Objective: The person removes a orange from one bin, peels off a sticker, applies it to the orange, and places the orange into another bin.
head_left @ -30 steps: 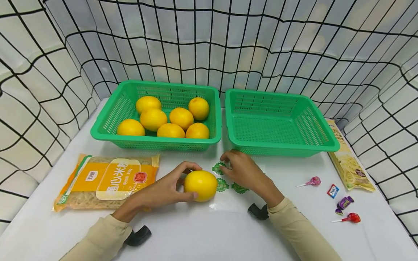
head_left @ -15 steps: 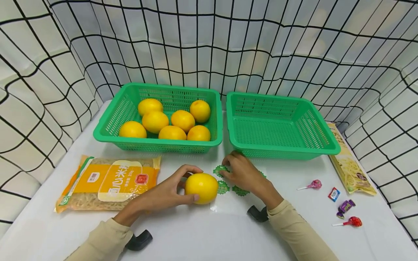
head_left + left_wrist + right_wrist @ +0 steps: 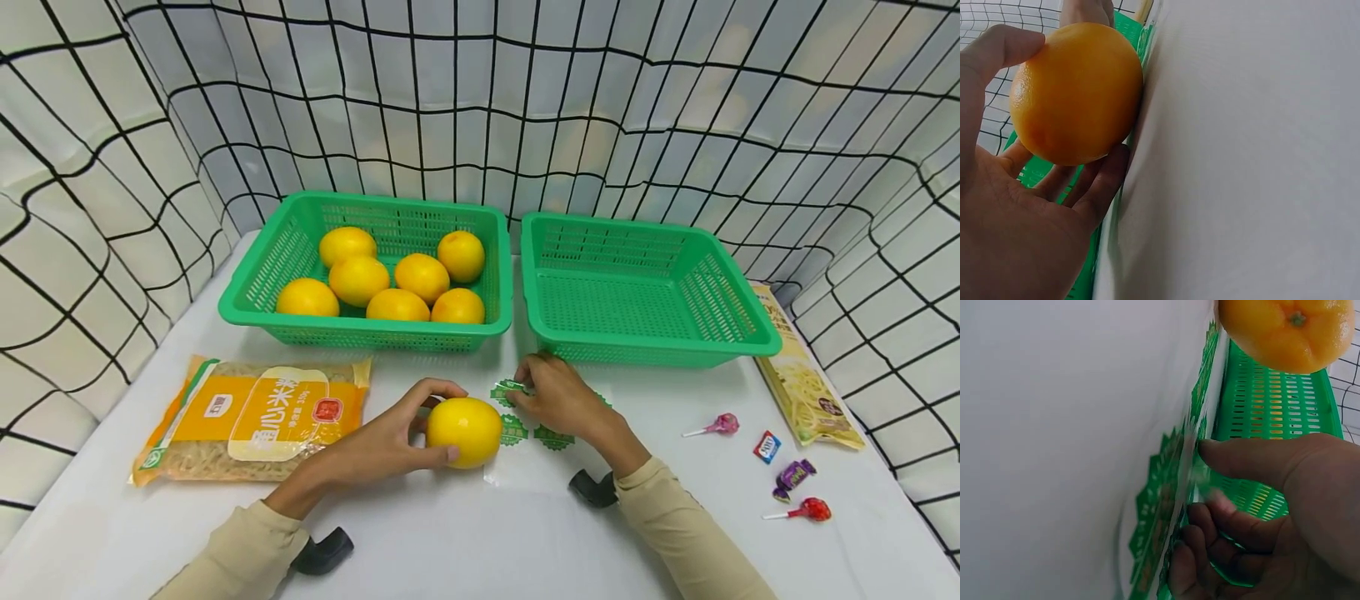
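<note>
The orange point(image 3: 463, 432) sits on the white table point(image 3: 465, 533), held by the left hand point(image 3: 382, 446), thumb over the top and fingers curled round the near side, so that's a proper grasp. It's basically round, so no real long axis; in the right wrist view its stem end point(image 3: 1298, 319) faces that camera, i.e. pointing sideways toward the right hand rather than up.

Just right of the orange, touching or nearly so, lies a clear sticker sheet point(image 3: 525, 467) with green round stickers point(image 3: 553, 437) on it. The right hand point(image 3: 558, 398) is at the far end of that sheet, thumb and fingertips pinching a green sticker point(image 3: 508, 388), and the sheet edge looks lifted there in the right wrist view. The two hands are close, with only the orange's width between them.

Room to move: the table nearer the person than the grip is bare, apart from two black clamps point(image 3: 596, 487) at the wrists. Beyond the grip the space is tight, with the front rims of two green baskets close: the left basket point(image 3: 247, 304) holding six oranges point(image 3: 397, 305), the right basket point(image 3: 750, 337) just past the right hand's knuckles. Left of the holding hand there's a noodle bag point(image 3: 251, 421) lying flat, near the wrist. Well off to the right sit lollipops point(image 3: 802, 505), wrapped candies point(image 3: 791, 473) and another noodle pack point(image 3: 802, 379) along the table edge.
</note>
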`<state>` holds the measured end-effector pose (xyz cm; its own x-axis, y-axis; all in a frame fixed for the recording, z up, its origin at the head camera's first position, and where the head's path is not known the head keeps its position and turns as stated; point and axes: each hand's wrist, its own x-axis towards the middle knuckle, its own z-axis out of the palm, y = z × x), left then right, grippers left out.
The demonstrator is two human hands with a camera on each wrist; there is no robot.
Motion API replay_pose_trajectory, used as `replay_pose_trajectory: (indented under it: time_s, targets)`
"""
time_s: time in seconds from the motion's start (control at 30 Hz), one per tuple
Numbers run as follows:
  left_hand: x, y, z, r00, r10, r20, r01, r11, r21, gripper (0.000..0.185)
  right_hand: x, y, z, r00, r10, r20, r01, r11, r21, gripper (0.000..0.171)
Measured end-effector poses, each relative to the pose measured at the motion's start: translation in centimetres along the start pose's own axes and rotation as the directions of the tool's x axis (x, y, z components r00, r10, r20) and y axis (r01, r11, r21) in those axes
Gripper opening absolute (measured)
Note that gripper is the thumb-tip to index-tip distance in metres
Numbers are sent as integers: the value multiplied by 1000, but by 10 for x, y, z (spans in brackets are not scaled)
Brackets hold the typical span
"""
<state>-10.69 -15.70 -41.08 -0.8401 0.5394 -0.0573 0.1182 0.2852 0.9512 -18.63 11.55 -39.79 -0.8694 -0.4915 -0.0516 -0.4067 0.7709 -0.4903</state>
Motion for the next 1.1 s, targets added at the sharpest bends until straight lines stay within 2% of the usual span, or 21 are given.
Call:
replay_pose_trajectory:
  time_s: [0.2, 0.4, 0.67, 0.87, 0.97, 1.03, 1.1]
  targets:
    - [0, 0, 0, 1000, 0, -9, 0, 1000, 10, 62, 0, 3, -2, 1000, -18, 24, 16, 997, 69, 22]
    - [0, 0, 0, 1000, -9, -30, 9, 1000, 24, 63, -2, 2, -11, 999, -11, 41, 2, 980, 199, 19]
    - [-2, 1, 0, 996, -69, -50, 68, 997, -27, 66, -8, -3, -19, 1000, -29, 5, 27, 967, 252, 16]
    - [-1, 0, 3, 995, -59, -75, 56, 998, -35, 65, -17, -16, -28, 994, -87, -61, 101, 949, 299, 13]
    - [-1, 0, 3, 996, -58, -73, 54, 997, -51, 64, -23, -25, -34, 986, -118, -115, 152, 921, 358, 14]
    - [-2, 0, 2, 996, -58, -66, 54, 997, -58, 63, -26, -32, -35, 983, -137, -126, 179, 886, 428, 16]
    - [-3, 0, 1, 997, -58, -58, 55, 997, -59, 63, -29, -38, -35, 982, -161, -101, 190, 843, 503, 19]
